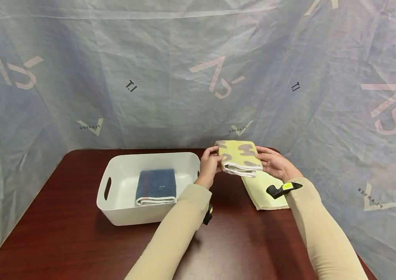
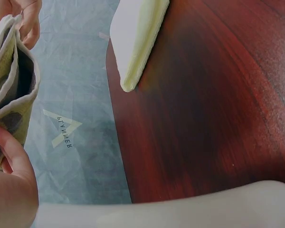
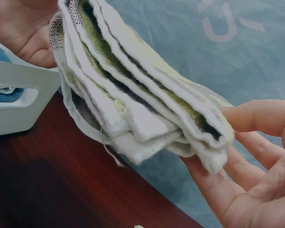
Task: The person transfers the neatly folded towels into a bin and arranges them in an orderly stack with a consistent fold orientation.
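Note:
Both hands hold a folded yellow towel [image 1: 238, 152] with grey-brown patches and white edges, raised above the table. The left hand [image 1: 210, 165] grips its left side, thumb on top. At its right side, the right hand [image 1: 275, 162] pinches the edge between thumb and fingers. In the right wrist view several stacked layers of the towel [image 3: 133, 90] show, with a loose thread hanging down. Below and to the right, a pale yellow folded cloth [image 1: 262, 192] lies on the table, partly hidden by the right hand and wrist. A folded blue towel [image 1: 157, 184] rests inside the white bin [image 1: 128, 216].
The white bin with oval handle holes stands on the left of the dark red wooden table [image 1: 68, 233], close to the left forearm. Grey printed sheeting [image 1: 170, 77] hangs behind the table and along both sides. Each wrist wears a black strap device [image 1: 283, 189].

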Tool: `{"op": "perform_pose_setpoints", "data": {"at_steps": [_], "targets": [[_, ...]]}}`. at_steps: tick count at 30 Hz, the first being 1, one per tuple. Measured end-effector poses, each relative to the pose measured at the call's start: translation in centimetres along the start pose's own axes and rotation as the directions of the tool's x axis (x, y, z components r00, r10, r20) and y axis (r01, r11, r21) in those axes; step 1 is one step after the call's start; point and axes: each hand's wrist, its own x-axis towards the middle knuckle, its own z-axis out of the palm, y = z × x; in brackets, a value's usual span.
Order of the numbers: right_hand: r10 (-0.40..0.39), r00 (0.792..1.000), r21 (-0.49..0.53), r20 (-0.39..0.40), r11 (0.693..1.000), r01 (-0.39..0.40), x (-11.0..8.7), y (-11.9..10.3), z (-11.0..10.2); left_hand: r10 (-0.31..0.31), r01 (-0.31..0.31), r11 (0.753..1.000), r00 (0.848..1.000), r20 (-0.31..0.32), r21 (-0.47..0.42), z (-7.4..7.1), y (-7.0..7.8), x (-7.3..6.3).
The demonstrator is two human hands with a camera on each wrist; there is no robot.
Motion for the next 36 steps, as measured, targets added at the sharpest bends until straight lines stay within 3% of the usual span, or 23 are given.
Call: {"op": "perform_pose_setpoints", "data": {"at_steps": [16, 27, 36], "targets": [[-0.005, 1.0, 0.008, -0.012, 1.0, 0.005, 0.2, -0.7, 1.0, -0.005, 0.005, 1.0, 1.0, -0.006, 0.027, -0.1, 1.3, 0.1], [0.002, 1.0, 0.046, -0.015, 0.999, -0.001, 0.3, -1.2, 1.7, -0.1, 0.099, 0.994, 0.995, 0.015, 0.045, -0.8, 2.9, 0.9], [0.004, 1.0, 0.067, -0.01, 0.998, -0.004, 0.1, -1.3, 2.3, -0.124, 0.122, 0.991, 0.992, 0.029, 0.06, -1.3, 3.6, 0.7]]}}
